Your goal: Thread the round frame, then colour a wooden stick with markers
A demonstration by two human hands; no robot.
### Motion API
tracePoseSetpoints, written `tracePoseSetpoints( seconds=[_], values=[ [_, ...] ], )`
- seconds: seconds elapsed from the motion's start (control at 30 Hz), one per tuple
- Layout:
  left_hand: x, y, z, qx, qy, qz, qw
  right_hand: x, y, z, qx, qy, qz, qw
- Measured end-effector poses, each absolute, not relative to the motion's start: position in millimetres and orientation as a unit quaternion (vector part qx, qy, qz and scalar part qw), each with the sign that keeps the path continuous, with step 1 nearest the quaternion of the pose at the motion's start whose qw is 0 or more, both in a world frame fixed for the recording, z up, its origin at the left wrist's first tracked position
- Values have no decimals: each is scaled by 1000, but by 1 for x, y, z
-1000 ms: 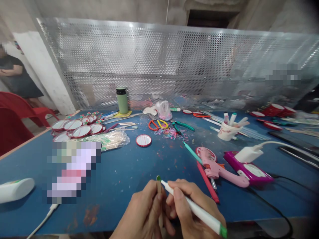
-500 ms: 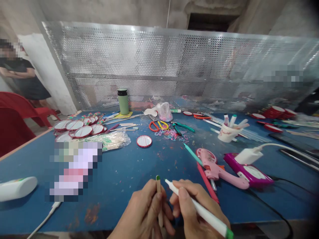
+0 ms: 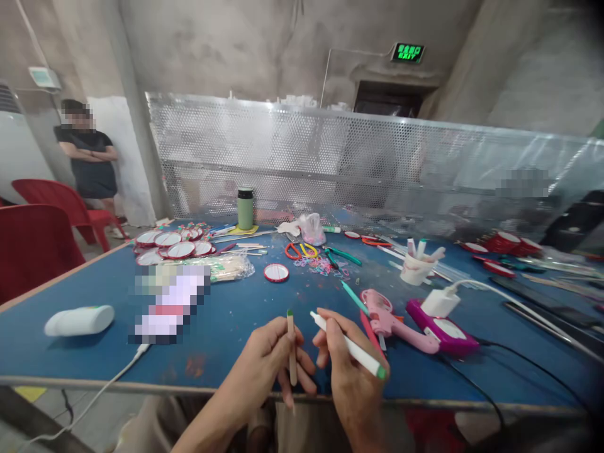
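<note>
My left hand [image 3: 268, 365] pinches a thin wooden stick [image 3: 291, 343] held upright, its top end coloured green. My right hand [image 3: 352, 377] grips a white marker [image 3: 349, 346] with a green end cap, its tip pointing up-left and a short gap away from the stick's green end. Both hands hover over the near edge of the blue table [image 3: 226, 321]. A pink glue gun [image 3: 391, 318] lies just right of my right hand, with a red pen and a teal pen beside it.
On the table: round red-rimmed mirrors [image 3: 170, 245], a bag of wooden sticks [image 3: 231, 267], a green flask [image 3: 245, 209], scissors [image 3: 299, 250], a cup of markers [image 3: 415, 267], a white charger on a magenta box [image 3: 441, 311], a white bottle [image 3: 80, 319]. Red chairs and a standing person [image 3: 89, 157] at left.
The view has tilted up and pulled back, showing more wall and the table's front edge. The marker tip has come off the stick's green end, leaving a gap.
</note>
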State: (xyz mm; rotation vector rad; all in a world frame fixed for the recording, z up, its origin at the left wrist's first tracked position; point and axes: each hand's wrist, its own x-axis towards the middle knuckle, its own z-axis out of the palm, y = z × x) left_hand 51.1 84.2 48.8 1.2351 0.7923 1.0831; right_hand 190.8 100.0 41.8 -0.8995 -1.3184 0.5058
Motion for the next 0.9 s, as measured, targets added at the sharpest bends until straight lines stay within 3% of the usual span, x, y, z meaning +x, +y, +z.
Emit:
tracePoseSetpoints(
  seconds=[0.43,0.9],
  values=[
    [50,88,47,583,326,502,550,188,110,45,-374,-607,223,665],
    [52,96,38,550,324,515,572,184,110,48,-380,-623,277,626]
  ],
)
